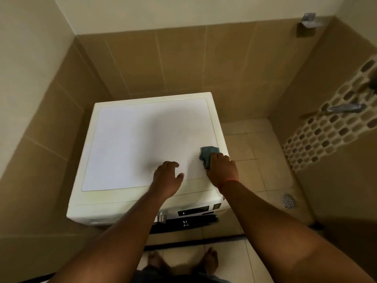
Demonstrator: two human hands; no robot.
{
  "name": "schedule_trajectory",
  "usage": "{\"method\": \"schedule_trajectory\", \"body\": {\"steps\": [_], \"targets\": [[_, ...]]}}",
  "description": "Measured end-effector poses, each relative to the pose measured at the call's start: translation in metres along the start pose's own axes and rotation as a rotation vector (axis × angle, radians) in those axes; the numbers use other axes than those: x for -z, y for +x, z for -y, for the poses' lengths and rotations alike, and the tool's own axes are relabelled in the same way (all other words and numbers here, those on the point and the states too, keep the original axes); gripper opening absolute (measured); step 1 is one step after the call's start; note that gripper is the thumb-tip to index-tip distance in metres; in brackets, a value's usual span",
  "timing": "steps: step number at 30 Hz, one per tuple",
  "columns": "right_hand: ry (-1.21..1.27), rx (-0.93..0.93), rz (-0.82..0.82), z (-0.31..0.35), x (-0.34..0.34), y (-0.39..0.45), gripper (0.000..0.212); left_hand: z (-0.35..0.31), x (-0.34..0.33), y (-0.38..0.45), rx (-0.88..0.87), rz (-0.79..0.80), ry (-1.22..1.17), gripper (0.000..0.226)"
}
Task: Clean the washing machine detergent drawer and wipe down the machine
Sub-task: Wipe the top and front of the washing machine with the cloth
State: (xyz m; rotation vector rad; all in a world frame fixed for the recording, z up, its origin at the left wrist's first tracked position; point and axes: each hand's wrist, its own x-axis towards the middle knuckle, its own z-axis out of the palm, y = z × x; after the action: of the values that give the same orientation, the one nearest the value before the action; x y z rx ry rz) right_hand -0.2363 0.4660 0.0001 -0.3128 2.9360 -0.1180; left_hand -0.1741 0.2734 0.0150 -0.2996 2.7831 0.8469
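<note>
Right hand (223, 167) grips cloth (208, 156) at washing machine (130, 144) lid's 4 o'clock; left hand (167, 176) relaxed, empty (drawer state unseen); wiping appears underway.

Round floor drain (288, 200) in floor tiles at right. Metal tap (343, 108) on mosaic strip (330, 121). Metal bracket (309, 21) high on wall.

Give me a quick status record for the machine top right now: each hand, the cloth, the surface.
left hand: fingers loosely curled over the lid, holding nothing
right hand: grips the cloth near the lid's right edge
cloth: blue-grey, bunched, on the lid
washing machine: white top, nothing else on it
control panel: partly visible at front, below the arms
floor drain: right of the machine
</note>
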Motion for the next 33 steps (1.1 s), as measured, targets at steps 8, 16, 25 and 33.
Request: {"method": "schedule_trajectory", "body": {"steps": [8,16,25,33], "targets": [[1.567,-0.369,0.252,0.011,0.033,0.004,0.016,-0.023,0.017,0.012,0.337,0.031,-0.823,0.018],[2.236,-0.203,0.683,0.057,0.053,-0.019,0.047,-0.034,0.041,0.021,0.392,0.184,-1.233,0.028],[1.667,-0.288,0.187,0.085,0.054,-0.011,0.031,-0.017,0.068,0.026,-0.067,-0.172,-0.610,0.010],[1.861,-0.266,0.294,0.105,0.054,-0.017,0.035,0.003,0.080,0.029,-0.051,-0.112,-0.564,0.023]]}}
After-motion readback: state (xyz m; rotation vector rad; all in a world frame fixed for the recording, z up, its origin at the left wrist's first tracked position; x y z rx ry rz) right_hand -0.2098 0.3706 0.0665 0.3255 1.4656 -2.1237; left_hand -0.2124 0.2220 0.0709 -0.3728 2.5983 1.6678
